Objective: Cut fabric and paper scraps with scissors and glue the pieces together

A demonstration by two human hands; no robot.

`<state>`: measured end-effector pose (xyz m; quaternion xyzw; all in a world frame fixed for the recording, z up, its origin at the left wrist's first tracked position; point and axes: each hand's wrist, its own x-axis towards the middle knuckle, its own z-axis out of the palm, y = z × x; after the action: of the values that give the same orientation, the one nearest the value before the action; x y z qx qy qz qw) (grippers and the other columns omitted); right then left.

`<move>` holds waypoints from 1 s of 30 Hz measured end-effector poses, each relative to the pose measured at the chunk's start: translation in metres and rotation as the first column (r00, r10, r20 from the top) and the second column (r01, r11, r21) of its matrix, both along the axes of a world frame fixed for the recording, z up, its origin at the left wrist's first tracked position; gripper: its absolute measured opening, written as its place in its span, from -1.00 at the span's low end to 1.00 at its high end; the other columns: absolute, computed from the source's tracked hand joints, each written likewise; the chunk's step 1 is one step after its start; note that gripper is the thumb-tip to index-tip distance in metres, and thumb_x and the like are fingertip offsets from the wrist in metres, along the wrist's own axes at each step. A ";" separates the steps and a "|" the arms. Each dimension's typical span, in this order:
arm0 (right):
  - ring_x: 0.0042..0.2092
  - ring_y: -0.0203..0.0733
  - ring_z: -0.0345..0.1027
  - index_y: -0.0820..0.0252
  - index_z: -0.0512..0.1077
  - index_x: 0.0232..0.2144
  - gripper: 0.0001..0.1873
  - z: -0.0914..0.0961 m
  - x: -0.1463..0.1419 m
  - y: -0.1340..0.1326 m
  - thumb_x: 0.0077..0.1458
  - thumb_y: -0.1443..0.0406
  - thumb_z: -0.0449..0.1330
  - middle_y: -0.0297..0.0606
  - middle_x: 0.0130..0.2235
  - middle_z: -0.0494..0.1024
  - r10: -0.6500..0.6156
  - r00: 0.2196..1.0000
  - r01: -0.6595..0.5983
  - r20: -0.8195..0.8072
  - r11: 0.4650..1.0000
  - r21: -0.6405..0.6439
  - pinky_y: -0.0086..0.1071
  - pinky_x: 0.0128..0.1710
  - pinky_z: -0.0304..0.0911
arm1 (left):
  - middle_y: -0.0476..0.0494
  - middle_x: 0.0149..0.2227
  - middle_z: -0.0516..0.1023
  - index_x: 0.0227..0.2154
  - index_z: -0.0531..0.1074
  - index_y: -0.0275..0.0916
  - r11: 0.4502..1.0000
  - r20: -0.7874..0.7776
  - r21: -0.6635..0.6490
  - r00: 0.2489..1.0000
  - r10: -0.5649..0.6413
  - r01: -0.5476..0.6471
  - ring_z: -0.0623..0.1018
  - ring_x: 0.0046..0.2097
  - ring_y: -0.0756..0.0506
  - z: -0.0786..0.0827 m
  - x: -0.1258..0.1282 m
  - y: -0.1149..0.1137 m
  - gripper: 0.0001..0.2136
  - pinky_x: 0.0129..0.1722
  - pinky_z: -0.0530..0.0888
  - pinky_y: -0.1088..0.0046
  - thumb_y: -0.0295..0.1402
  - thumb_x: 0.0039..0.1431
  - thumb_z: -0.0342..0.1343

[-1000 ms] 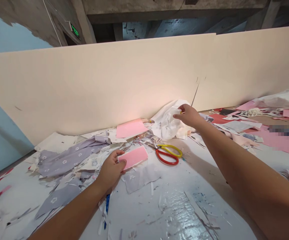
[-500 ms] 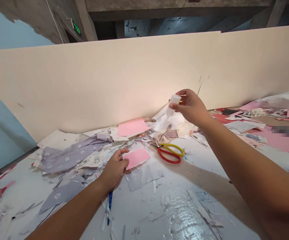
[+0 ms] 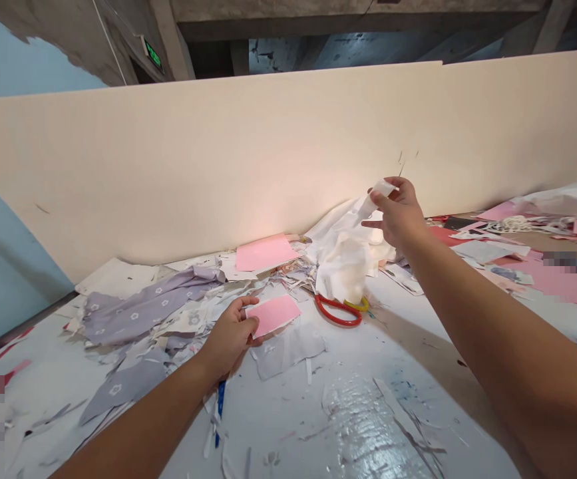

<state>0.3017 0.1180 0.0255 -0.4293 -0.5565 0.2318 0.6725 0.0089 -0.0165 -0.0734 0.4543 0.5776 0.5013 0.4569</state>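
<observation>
So from my end of the link, using the scissors (image 3: 337, 322) as my landmark: the left hand (image 3: 231, 332) is just left of them, pinching a pink card (image 3: 275, 316) by its near left corner, thumb on top. Looks light and fairly stiff to me, since it sticks out flat from that one corner, so I'd stick with an edge hold and not squeeze, because I bet it creases easily. The right hand (image 3: 398, 209) is up behind the scissors and a bit to their right, with a white sheet (image 3: 343, 269) nipped between thumb and fingers at its upper end. The rest droops down and hides part of the yellow handle; can't tell if it's touching. Cloth or thin paper, no idea, but it hangs limp, so I'd guess feather-light, floppy and easy to snag. Top corner's the place to hold it imo, well apart from the loose scraps (image 3: 293, 274) piled behind and left of the scissors.
</observation>
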 end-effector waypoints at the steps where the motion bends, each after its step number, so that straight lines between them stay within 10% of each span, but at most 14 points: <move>1: -0.13 -0.21 0.28 -0.06 0.05 -0.12 -0.64 0.001 0.002 0.001 0.00 0.23 0.04 -0.30 0.00 0.27 0.034 0.999 -0.035 -0.042 0.999 -0.026 -0.35 -0.43 0.32 | 0.19 -0.67 0.16 -0.19 0.30 -0.19 1.000 0.003 0.000 1.000 0.000 0.000 0.18 -0.64 0.11 0.000 0.000 0.000 -0.59 -0.43 0.47 0.39 -0.47 -0.23 0.05; 7: -0.11 -0.26 0.33 -0.11 -0.02 -0.12 -0.65 0.013 -0.030 -0.025 0.07 0.24 0.02 -0.37 -0.08 0.37 0.368 0.918 -0.371 -0.147 0.929 0.007 -0.33 -0.32 0.32 | 0.19 -0.66 0.18 -0.19 0.28 -0.20 0.999 0.056 -0.008 0.998 -0.041 0.041 0.23 -0.63 0.10 -0.003 -0.003 0.003 -0.57 -0.44 0.46 0.41 -0.50 -0.24 0.06; 15: -0.25 -0.24 0.32 0.11 0.26 -0.24 -0.71 -0.031 -0.135 -0.100 -0.05 0.20 0.18 -0.26 -0.23 0.43 0.781 0.615 -0.788 -0.105 0.614 -0.048 -0.33 -0.31 0.26 | -0.02 -0.46 0.46 -0.20 0.18 -0.21 0.973 0.244 -0.055 0.948 -0.204 0.223 0.49 -0.44 -0.04 0.008 -0.007 0.002 -0.51 -0.39 0.44 0.40 -0.59 -0.32 0.06; 30: -0.30 -0.26 0.25 0.15 0.27 -0.33 -0.77 -0.068 -0.158 -0.097 -0.03 0.19 0.18 -0.33 -0.34 0.37 0.826 0.541 -0.841 -0.160 0.535 -0.084 -0.30 -0.25 0.20 | 0.00 -0.43 0.49 -0.25 0.24 -0.21 0.933 0.358 -0.016 0.873 -0.330 0.359 0.50 -0.42 -0.02 0.007 -0.017 0.007 -0.54 -0.32 0.42 0.40 -0.62 -0.35 -0.04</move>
<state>0.1433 0.0207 -0.0428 -0.1495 -0.6400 0.5866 0.4733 -0.0077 -0.0093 -0.0663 0.4347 0.4169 0.4602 0.6523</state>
